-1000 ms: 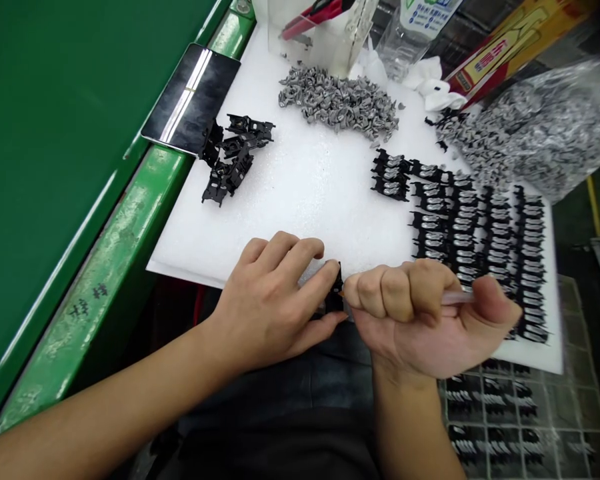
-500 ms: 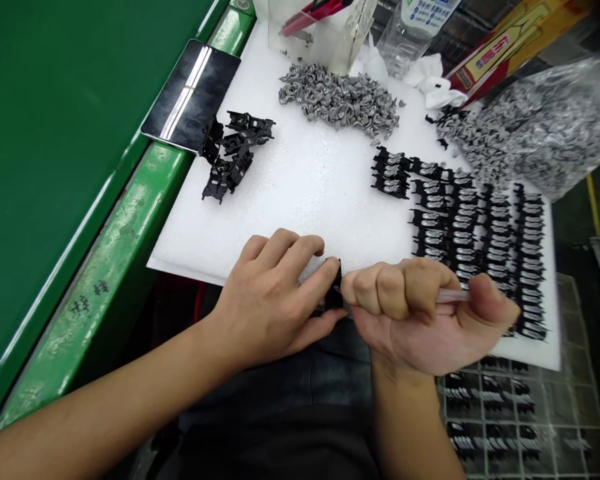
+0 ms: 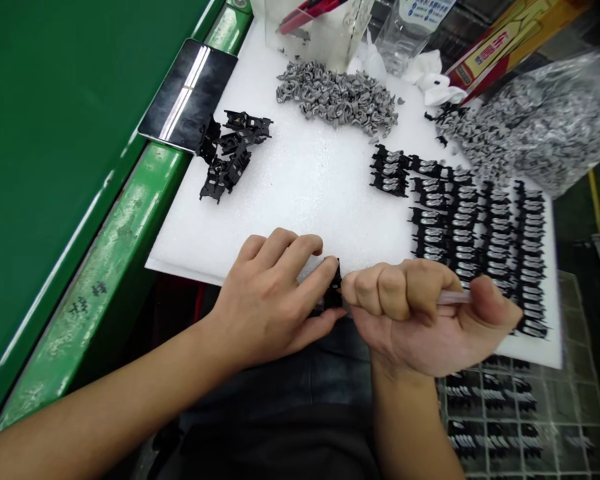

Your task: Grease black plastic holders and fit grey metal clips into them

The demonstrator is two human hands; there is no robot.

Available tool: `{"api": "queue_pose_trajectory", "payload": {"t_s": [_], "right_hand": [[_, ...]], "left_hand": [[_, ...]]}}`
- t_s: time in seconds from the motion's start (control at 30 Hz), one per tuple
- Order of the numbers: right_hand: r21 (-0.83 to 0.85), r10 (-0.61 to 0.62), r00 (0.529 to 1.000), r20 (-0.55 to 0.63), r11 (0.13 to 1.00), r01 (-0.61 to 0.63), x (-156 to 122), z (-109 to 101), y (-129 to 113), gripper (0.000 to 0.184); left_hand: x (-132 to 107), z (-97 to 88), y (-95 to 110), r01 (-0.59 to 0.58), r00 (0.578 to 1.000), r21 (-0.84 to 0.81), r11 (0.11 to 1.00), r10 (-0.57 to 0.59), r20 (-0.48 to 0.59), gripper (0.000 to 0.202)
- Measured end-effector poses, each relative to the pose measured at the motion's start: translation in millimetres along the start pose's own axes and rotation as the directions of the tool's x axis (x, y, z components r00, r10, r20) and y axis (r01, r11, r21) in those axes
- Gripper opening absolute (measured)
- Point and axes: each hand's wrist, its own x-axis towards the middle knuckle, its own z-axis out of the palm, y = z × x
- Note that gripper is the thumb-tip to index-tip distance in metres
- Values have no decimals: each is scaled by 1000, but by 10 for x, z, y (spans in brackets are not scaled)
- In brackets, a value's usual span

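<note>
Between my two hands, at the near edge of the white foam board (image 3: 300,207), stands a small black plastic part (image 3: 335,291). My left hand (image 3: 280,293) pinches it from the left with thumb and index finger, the other fingers bent above the board. My right hand (image 3: 425,313) is a fist wrapped round a thin tool with a pale, translucent handle (image 3: 454,297); the thumb rests at the handle's end. The tool's working end is hidden by the fingers, whose knuckles are right beside the black part.
Loose black parts (image 3: 233,157) lie at left by a dark tablet (image 3: 189,97). Behind is a heap of grey clips (image 3: 337,99). Rows of black parts with grey clips (image 3: 464,233) fill the right side, near a plastic bag (image 3: 555,127). A compartment tray (image 3: 550,400) sits below.
Both hands keep nearly the same grip and place. The whole view has shifted very slightly; nothing has been let go or picked up.
</note>
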Motion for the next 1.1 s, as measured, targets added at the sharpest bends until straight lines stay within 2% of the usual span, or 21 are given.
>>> {"api": "queue_pose_trajectory", "payload": {"t_s": [0.33, 0.63, 0.9, 1.1], "right_hand": [[-19, -18, 1000, 9, 1000, 18, -10, -21, 17, 54], [-29, -10, 999, 47, 1000, 11, -32, -45, 3, 52], [-42, -13, 1000, -6, 999, 12, -52, -38, -2, 52], [-49, -23, 999, 26, 998, 25, -57, -68, -1, 54]], "left_hand": [[9, -14, 1, 0, 1000, 2, 1000, 0, 11, 52], [6, -10, 3, 0, 1000, 10, 1000, 0, 7, 53], [11, -10, 9, -4, 1000, 10, 1000, 3, 5, 53], [0, -11, 5, -2, 1000, 9, 1000, 2, 16, 54]]}}
